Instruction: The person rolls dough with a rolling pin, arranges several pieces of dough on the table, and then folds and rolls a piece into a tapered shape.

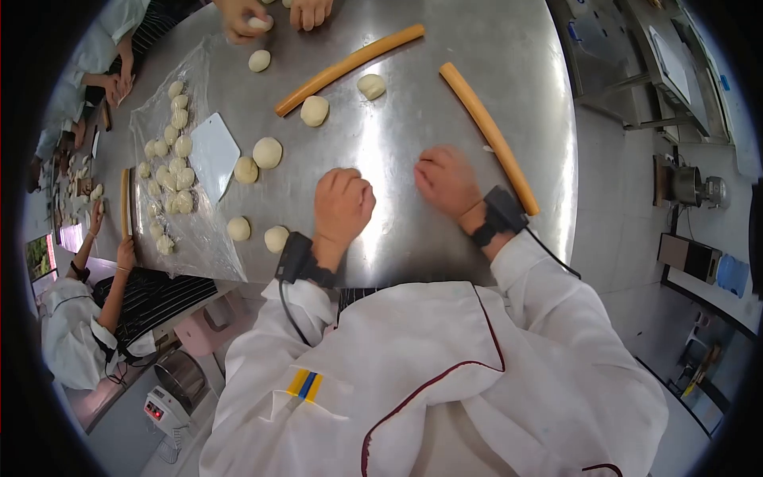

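My left hand [342, 205] rests on the steel table [397, 151] with its fingers curled in and closed; whatever lies under them, if anything, is hidden. Opposite it, my right hand [447, 181] is also closed, slightly blurred, and its palm cannot be seen. Left of my left hand lie pale dough balls, the nearest a small dough ball [276, 239] by the wrist. A larger dough ball [267, 153] sits farther up. Beyond my right hand, a wooden rolling pin [489, 135] lies at a slant near the table's right side.
Another rolling pin [350, 70] lies farther back, beside two dough balls. A white scraper [214, 157] overlaps a plastic sheet [211, 246] bearing several dough balls. Across the table, another person's hand [238, 17] handles dough. More people work along the left side.
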